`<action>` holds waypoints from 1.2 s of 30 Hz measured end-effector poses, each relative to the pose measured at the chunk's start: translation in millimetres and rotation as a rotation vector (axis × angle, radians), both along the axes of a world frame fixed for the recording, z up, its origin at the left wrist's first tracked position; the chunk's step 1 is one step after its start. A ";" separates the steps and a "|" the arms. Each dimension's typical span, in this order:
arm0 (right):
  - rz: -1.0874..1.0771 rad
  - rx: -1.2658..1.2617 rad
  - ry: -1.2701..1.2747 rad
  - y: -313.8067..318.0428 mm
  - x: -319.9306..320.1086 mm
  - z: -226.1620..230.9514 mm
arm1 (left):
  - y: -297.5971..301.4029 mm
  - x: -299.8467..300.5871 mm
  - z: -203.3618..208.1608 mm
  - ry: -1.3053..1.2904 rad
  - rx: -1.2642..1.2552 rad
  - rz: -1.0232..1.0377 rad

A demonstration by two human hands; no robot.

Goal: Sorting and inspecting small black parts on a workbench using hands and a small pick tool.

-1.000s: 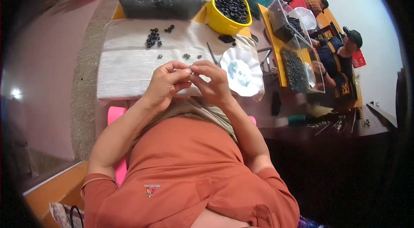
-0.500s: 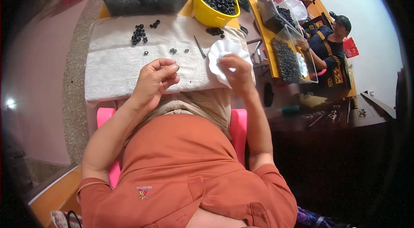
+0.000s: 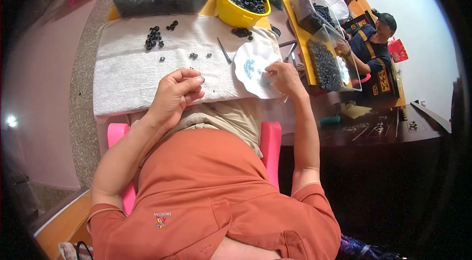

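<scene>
My left hand (image 3: 179, 93) hovers over the near edge of a white towel (image 3: 128, 83), thumb and fingers pinched together. A small dark piece seems to show at the thumb tip, too small to name. My right hand (image 3: 286, 79) is closed at the right side of a white scalloped dish (image 3: 242, 70), its fingertips down at the dish. What they hold, if anything, is hidden. Tiny pale blue pieces (image 3: 250, 68) lie in the dish. Left of it rests a thin, dark, pointed tool (image 3: 223, 50). Several small black ring-shaped parts (image 3: 153, 37) are scattered on the towel.
Beyond the towel stand a clear bin (image 3: 162, 1) and a yellow tub (image 3: 243, 1), both full of black parts. More clear bins (image 3: 327, 63) sit on a table at the right, where another person (image 3: 372, 46) works. Pink chair arms (image 3: 271, 149) flank me.
My right hand has moved right across the dish, uncovering the pale blue pieces. The left hand keeps its pinch in nearly the same place. The whole view has shifted slightly.
</scene>
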State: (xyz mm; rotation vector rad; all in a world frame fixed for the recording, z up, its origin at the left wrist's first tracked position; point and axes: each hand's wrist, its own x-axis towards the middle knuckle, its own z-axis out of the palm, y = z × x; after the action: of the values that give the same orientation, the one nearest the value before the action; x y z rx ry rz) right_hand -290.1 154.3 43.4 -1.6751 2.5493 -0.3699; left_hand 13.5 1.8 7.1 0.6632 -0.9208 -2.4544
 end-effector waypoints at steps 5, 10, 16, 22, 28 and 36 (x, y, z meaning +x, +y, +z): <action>0.018 0.124 -0.016 -5.8 4.2 3.0 | 0.6 0.4 1.7 -0.001 0.004 -0.003; 0.043 0.070 -0.021 -7.6 0.3 -3.9 | 1.1 0.2 1.7 0.001 0.002 -0.015; 0.020 0.007 -0.085 -1.9 -3.1 -7.3 | 1.1 -0.9 -2.2 -0.003 -0.014 -0.016; 0.045 -0.206 -0.201 5.3 -6.7 -8.7 | 1.9 -0.4 -2.0 -0.009 -0.019 -0.024; 0.084 -0.441 -0.467 5.2 9.4 -13.8 | 4.5 -1.6 -3.3 0.008 -0.029 -0.050; 0.173 -0.455 -1.010 -9.2 76.7 -13.2 | 10.0 -2.2 -4.4 0.027 -0.035 -0.089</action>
State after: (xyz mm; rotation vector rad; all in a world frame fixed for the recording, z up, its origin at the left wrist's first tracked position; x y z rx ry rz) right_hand -213.3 145.1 30.2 -1.2605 1.6182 -1.4178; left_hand 11.3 11.8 2.7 0.5877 -1.0009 -2.5118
